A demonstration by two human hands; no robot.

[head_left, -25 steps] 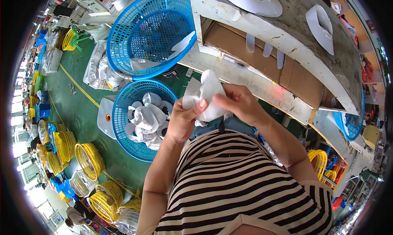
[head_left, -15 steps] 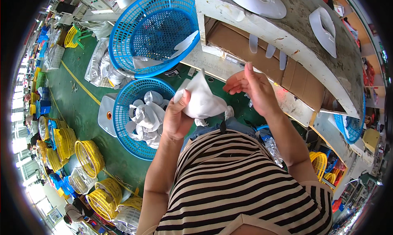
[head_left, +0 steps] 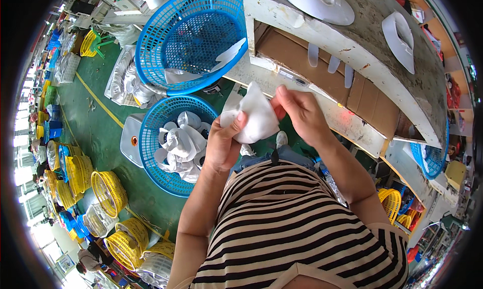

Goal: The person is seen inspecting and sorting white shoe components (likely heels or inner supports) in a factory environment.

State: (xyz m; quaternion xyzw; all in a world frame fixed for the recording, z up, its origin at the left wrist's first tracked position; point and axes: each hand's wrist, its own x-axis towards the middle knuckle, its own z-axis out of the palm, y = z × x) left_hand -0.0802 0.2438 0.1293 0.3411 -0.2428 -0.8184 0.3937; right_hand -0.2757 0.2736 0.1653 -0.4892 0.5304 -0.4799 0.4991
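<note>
My left hand [head_left: 224,142] is closed on a white shoe upper [head_left: 257,113], a soft-looking piece with a pointed top, its thumb lying across the near face. At the piece's right edge is my right hand [head_left: 305,119], fingers curled in and thumb drawn toward them; anything between the fingertips is too small to make out. Below and left of the piece, a blue basket [head_left: 151,160] on the floor holds a heap of similar white uppers [head_left: 180,144].
A larger blue basket [head_left: 147,70] with a few white pieces stands at the far left of the workbench [head_left: 370,50]. White uppers [head_left: 397,37] rest on the bench top, above a cardboard-lined shelf [head_left: 289,50]. Yellow baskets [head_left: 108,194] stack on the green floor at left.
My right hand has come left to the upper's edge, its fingers curling in from a spread pose. The upper, in my left hand, has shifted slightly right and turned.
</note>
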